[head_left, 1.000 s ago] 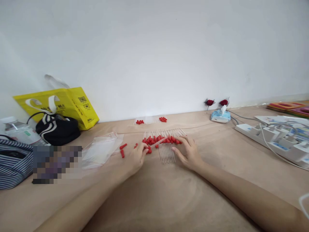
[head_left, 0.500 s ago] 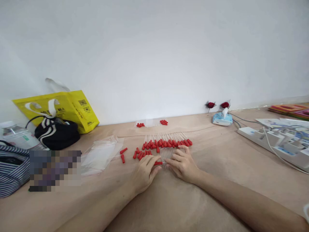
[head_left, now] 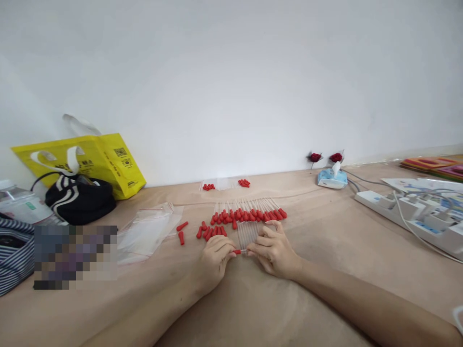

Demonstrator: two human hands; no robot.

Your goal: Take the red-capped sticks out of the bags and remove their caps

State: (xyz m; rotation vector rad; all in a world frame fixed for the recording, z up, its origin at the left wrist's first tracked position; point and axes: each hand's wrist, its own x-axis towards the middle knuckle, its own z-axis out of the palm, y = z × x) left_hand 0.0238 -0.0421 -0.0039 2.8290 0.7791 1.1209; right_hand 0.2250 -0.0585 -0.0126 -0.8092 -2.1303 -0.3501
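My left hand [head_left: 214, 260] pinches a red rubber dropper bulb [head_left: 237, 252] between thumb and fingers. Its open end points right and meets the tip of a clear glass tube [head_left: 244, 252], which the fingers of my right hand [head_left: 278, 250] grip. How far the tube sits inside the bulb, I cannot tell. Just beyond the fingertips lie several bare glass tubes [head_left: 248, 233] side by side. Farther back runs a row of droppers [head_left: 249, 215] with red bulbs on their near ends. Loose red bulbs [head_left: 209, 233] are scattered left of the tubes.
Clear zip bags [head_left: 146, 233] lie on the left of the table. Bagged red bulbs [head_left: 209, 187] rest by the wall. At far left stand a yellow bag [head_left: 108, 164] and a black pouch [head_left: 90, 200]. A tissue pack [head_left: 332, 179] and a power strip [head_left: 376, 197] are on the right.
Both hands have come slightly nearer to me, with fingers closing around the bulb and the tube. The bulb and tube end now meet in front of the row of bare tubes.
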